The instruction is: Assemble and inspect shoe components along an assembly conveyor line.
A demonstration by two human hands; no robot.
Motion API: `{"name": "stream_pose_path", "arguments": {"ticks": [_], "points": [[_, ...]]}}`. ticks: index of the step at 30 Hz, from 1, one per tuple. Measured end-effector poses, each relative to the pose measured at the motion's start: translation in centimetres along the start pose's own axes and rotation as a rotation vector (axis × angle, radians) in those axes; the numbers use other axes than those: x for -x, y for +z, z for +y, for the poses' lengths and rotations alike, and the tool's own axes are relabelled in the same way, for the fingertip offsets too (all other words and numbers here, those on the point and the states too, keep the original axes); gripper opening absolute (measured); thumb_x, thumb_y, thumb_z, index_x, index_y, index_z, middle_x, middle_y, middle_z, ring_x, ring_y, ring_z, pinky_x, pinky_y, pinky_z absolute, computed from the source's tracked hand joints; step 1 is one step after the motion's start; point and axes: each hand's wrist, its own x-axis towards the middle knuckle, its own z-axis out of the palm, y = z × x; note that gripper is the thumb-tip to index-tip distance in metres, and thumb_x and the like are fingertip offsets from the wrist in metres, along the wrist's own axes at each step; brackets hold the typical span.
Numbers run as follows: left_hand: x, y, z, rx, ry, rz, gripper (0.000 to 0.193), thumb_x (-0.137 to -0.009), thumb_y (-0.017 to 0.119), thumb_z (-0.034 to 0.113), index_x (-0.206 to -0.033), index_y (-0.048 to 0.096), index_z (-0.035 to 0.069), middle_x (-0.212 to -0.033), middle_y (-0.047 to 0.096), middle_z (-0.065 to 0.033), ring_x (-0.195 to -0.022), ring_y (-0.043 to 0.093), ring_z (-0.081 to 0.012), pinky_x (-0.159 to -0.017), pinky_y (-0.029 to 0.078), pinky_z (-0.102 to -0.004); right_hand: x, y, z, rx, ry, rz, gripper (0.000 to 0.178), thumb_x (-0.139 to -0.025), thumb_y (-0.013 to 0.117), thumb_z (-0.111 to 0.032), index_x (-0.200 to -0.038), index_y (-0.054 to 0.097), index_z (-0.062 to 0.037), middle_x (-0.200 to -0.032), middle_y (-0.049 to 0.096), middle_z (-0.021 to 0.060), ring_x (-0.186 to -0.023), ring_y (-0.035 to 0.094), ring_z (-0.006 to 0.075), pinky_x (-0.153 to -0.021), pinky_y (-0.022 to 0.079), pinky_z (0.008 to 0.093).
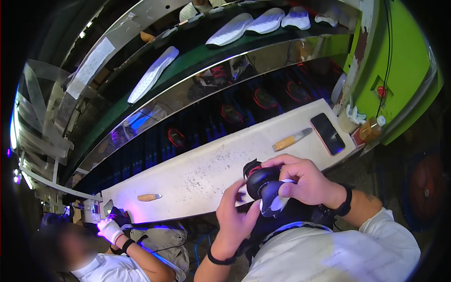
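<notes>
Both my hands hold a black shoe [261,181] with red at its top, over the near edge of the pale bench [197,183]. Fingers of my left hand [237,209] curl round its left side, the thumb pressed against the lower end. From the right, my right hand [303,178] grips the shoe with the thumb on a dark flap [273,197] whose inner side shows pale. What part of the shoe this flap is, I cannot make out. Beyond my right hand lie a wooden-handled knife [290,140] and a dark-screened phone [328,134].
White shoe soles [230,29] lie on a green conveyor belt [192,56] behind the bench. Another short wooden-handled tool [149,197] rests at left. A co-worker's gloved hand [111,230] is at the bench's left end. A bottle [371,129] stands by the green machine [404,70].
</notes>
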Motion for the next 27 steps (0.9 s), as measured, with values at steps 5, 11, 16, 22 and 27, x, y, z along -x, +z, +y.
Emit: {"name": "stream_pose_path", "arguments": {"ticks": [5,11,16,22,27], "points": [[0.7,0.4,2.1,0.211,0.101,-0.029,0.037,-0.083,0.081,0.024,-0.103,0.062,-0.002,-0.121,0.057,-0.0247,-0.087,0.060,-0.0209,-0.070,0.053,-0.0298,0.3,0.6,0.0,0.086,-0.049,0.036,0.036,-0.086,0.082,-0.029,-0.075,0.063,-0.0005,-0.128,0.062,0.0227,-0.117,0.063,0.0262,-0.095,0.049,0.0357],[0.8,1.3,1.8,0.150,0.094,0.052,0.035,-0.084,0.081,0.024,-0.087,0.055,0.000,-0.127,0.056,-0.0257,-0.082,0.056,-0.0185,-0.070,0.049,-0.0283,1.0,1.2,0.1,0.208,-0.142,0.128,0.038,-0.082,0.084,-0.030,-0.079,0.058,-0.0023,-0.106,0.067,0.0203,-0.102,0.067,0.0280,-0.083,0.052,0.0360],[2.3,1.9,1.3,0.260,0.102,0.049,0.039,-0.082,0.085,0.022,-0.088,0.055,-0.001,-0.126,0.058,-0.0236,-0.085,0.058,-0.0175,-0.075,0.051,-0.0279,2.6,1.1,0.1,0.115,-0.002,0.076,0.047,-0.084,0.083,-0.043,-0.085,0.056,-0.0040,-0.119,0.064,0.0185,-0.087,0.062,0.0134,-0.075,0.052,0.0282],[4.1,1.4,1.7,0.178,0.118,-0.019,0.042,-0.082,0.086,0.027,-0.086,0.054,0.000,-0.123,0.060,-0.0241,-0.085,0.059,-0.0187,-0.075,0.051,-0.0283,4.9,1.0,-0.2,0.306,-0.124,0.001,0.053,-0.085,0.081,-0.047,-0.082,0.055,-0.0010,-0.113,0.064,0.0258,-0.110,0.069,0.0368,-0.089,0.056,0.0402],[4.4,1.0,2.4,0.050,0.134,-0.094,0.042,-0.078,0.089,0.025,-0.084,0.054,0.004,-0.120,0.061,-0.0245,-0.083,0.058,-0.0181,-0.071,0.051,-0.0278,5.8,0.8,0.1,0.270,-0.118,0.012,0.049,-0.084,0.083,-0.041,-0.080,0.054,-0.0019,-0.111,0.064,0.0252,-0.110,0.069,0.0376,-0.091,0.057,0.0431]]}}
